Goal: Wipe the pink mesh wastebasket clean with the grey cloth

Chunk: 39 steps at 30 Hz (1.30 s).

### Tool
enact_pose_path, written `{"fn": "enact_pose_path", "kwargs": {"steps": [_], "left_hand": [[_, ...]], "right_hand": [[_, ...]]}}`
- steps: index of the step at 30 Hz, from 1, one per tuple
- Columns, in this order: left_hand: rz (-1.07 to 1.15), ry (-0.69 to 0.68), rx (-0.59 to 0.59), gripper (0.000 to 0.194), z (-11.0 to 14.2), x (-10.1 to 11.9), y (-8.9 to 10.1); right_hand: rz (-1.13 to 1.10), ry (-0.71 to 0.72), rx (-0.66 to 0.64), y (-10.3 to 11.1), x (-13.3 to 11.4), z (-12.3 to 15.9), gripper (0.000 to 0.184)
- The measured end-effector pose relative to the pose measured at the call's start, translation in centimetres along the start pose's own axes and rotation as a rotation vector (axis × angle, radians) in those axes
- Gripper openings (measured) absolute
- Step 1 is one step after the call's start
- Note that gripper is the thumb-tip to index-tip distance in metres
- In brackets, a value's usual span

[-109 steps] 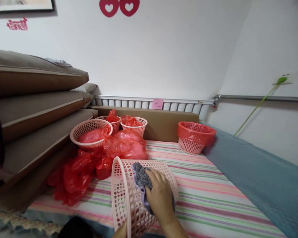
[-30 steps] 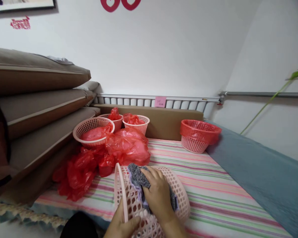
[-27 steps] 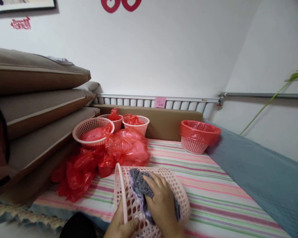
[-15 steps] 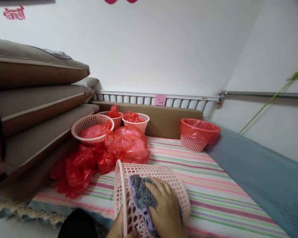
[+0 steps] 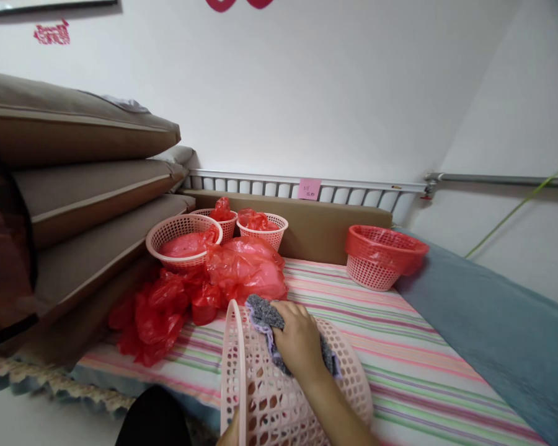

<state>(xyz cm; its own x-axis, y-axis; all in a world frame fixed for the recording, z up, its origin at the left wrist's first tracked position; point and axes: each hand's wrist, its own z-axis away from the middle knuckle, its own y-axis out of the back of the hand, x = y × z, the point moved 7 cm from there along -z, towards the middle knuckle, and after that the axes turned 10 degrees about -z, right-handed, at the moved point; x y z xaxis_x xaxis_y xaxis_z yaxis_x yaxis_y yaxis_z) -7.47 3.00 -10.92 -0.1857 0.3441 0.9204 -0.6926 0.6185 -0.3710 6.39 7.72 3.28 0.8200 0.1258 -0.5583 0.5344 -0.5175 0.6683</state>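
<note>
A pale pink perforated plastic basket [image 5: 255, 396] lies on its side on the striped bed sheet [image 5: 400, 347], its mouth turned to the left. My right hand [image 5: 300, 341] presses a grey and lilac cloth [image 5: 265, 317] flat against the basket's upper outer wall, fingers closed over the cloth. Only a small part of my left hand [image 5: 230, 435] shows at the bottom edge, under the basket's rim; its fingers are hidden.
Crumpled red plastic bags [image 5: 199, 288] lie beyond the basket, with three pink baskets [image 5: 183, 238] holding red bags behind them. A basket lined with a red bag [image 5: 381, 254] stands at the back right. Stacked brown mattresses [image 5: 74, 186] rise on the left; a blue blanket [image 5: 493, 347] lies right.
My right hand has slid the cloth up the basket's wall toward the rim. The left hand has dropped mostly out of view. The camera has shifted slightly to the left.
</note>
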Motion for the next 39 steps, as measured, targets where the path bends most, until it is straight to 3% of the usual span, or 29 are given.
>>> {"fn": "enact_pose_path", "kwargs": {"steps": [4,7,10,13,16,19,21,26,28,31,35,39], "left_hand": [[0.009,-0.076,0.034,0.087,0.3,3.1,-1.0],[0.064,-0.121,0.033,0.077,-0.1,5.9,-2.2],[0.074,-0.148,-0.025,0.072,-0.6,7.5,-3.6],[-0.001,-0.185,-0.043,0.067,-1.1,6.7,-3.6],[-0.065,-0.199,-0.067,0.065,-1.7,4.3,-2.5],[-0.075,-0.205,-0.205,0.067,-2.0,2.4,-2.3],[-0.069,-0.222,-0.244,0.067,-2.0,2.5,-2.4],[-0.138,-0.323,-0.017,0.059,-2.1,5.8,-2.8],[-0.19,-0.34,0.019,0.057,-2.2,6.2,-3.2],[-0.215,-0.343,0.01,0.062,-2.4,5.0,-3.1],[-0.2,-0.236,0.011,0.076,-2.9,1.3,-1.8],[-0.325,-0.269,-0.02,0.063,-3.0,-0.1,-1.3]], "right_hand": [[-0.05,0.037,0.052,0.7,-0.3,1.1,0.048],[-0.068,0.079,0.097,1.7,-0.3,2.2,0.051],[-0.047,0.122,0.175,3.3,0.2,3.5,0.053],[0.006,0.158,0.243,4.2,1.0,4.7,0.054],[0.053,0.186,0.261,3.6,1.6,5.9,0.053],[0.08,0.207,0.262,2.6,1.9,7.0,0.056],[0.089,0.223,0.265,2.2,1.9,7.6,0.057],[0.114,0.28,0.285,2.4,1.6,8.9,0.059],[0.123,0.293,0.301,2.5,1.7,9.3,0.061],[0.124,0.284,0.295,2.3,1.9,9.5,0.061],[0.089,0.164,0.245,2.1,2.7,7.8,0.056],[0.036,0.026,0.176,2.1,3.3,4.8,0.052]]}}
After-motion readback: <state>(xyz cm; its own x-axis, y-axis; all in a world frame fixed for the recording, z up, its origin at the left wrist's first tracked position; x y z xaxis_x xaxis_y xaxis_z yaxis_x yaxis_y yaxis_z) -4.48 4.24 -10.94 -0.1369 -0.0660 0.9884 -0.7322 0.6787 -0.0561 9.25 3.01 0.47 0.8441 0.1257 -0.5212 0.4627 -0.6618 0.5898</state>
